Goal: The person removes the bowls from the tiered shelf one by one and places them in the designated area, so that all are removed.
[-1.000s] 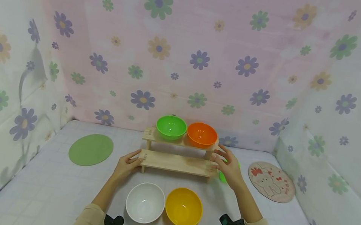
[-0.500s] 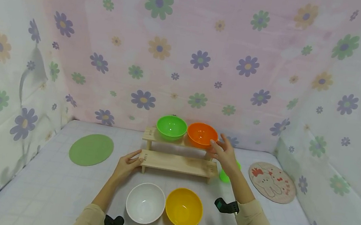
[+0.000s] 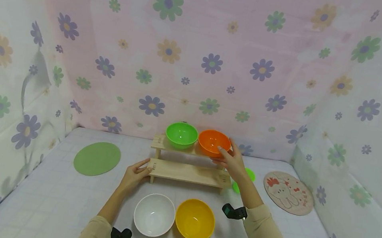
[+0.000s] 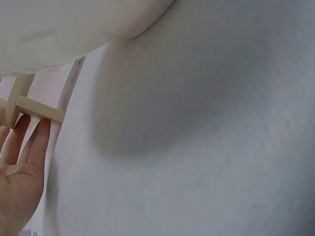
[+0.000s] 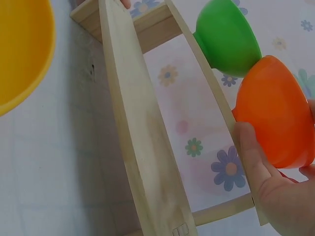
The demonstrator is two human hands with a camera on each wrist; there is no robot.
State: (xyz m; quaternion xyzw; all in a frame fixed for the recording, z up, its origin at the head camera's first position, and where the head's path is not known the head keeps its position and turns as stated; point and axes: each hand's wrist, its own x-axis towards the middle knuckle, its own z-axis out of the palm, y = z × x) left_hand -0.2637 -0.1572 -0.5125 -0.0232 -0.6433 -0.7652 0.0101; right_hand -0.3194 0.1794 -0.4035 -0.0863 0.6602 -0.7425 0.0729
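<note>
- Green round mat (image 3: 97, 158) flat on the table (image 3: 39, 195), far left, well apart from everything else.
- Left hand (image 3: 135, 176) at the left end of the wooden two-step rack (image 3: 187, 171); fingers straight, tips touching the end of the lower shelf, holding nothing. Same contact seen from the left wrist: fingers (image 4: 37, 142) against a rack bar (image 4: 39, 109), palm open.
- White bowl (image 3: 154, 214) on the table, near side, just right of the left forearm; yellow bowl (image 3: 195, 219) beside it on the right, rims close or touching, cannot tell which. Underside of the white bowl (image 4: 74, 24) looming at the top of the left wrist view.
- Green bowl (image 3: 181, 134) upright on the upper, far shelf, left of centre; touching the orange bowl in the right wrist view (image 5: 227, 37).
- Orange bowl (image 3: 213, 142) upright on the same upper shelf, right of the green one.
- Right hand (image 3: 230, 161) at the near right side of the orange bowl, fingers spread and bent round its wall. In the right wrist view thumb (image 5: 251, 147) pressed on the bowl's (image 5: 273, 113) side, a fingertip on the opposite edge: a wide grasp round the bowl.
- Small green thing (image 3: 242, 180) on the table behind the right wrist, mostly hidden.
- Round mat with a rabbit picture (image 3: 288, 192) flat at the far right.
</note>
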